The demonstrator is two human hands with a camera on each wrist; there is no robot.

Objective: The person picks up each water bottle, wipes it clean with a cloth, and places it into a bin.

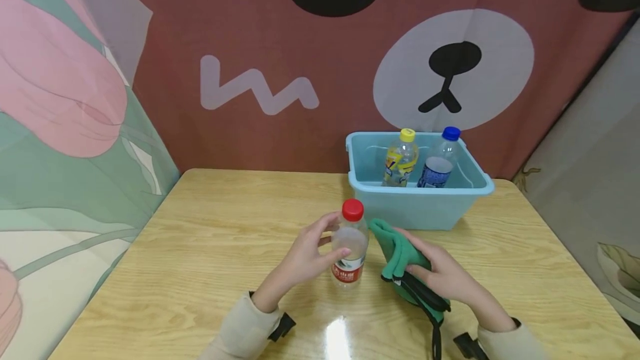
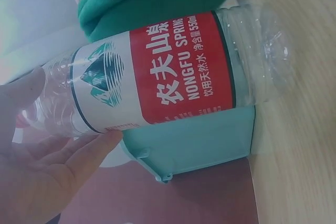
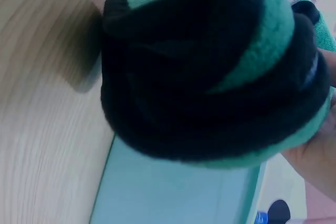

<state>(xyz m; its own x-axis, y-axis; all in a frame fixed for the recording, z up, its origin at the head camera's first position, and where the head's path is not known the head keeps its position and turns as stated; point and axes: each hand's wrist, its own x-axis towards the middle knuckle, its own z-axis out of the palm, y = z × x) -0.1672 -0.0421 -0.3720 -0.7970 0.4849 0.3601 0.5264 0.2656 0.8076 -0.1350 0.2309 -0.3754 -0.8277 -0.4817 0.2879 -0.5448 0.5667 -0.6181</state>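
A clear plastic bottle [image 1: 350,251] with a red cap and a red-and-white label [image 2: 157,80] stands upright on the wooden table [image 1: 210,238]. My left hand [image 1: 320,243] grips it from the left, thumb and fingers [image 2: 79,150] curled round its upper body. Just right of the bottle, my right hand [image 1: 435,274] holds a bunched green cloth with black trim [image 1: 402,257], which touches the bottle's side. That cloth [image 3: 210,77] fills the right wrist view, with only part of my palm [image 3: 315,156] showing under it.
A light blue plastic bin [image 1: 417,204] stands behind the hands at the table's back right. It holds a yellow-capped bottle [image 1: 401,159] and a blue-capped bottle [image 1: 440,163]. Printed fabric screens enclose the table at the back and sides. Bare tabletop lies to the left.
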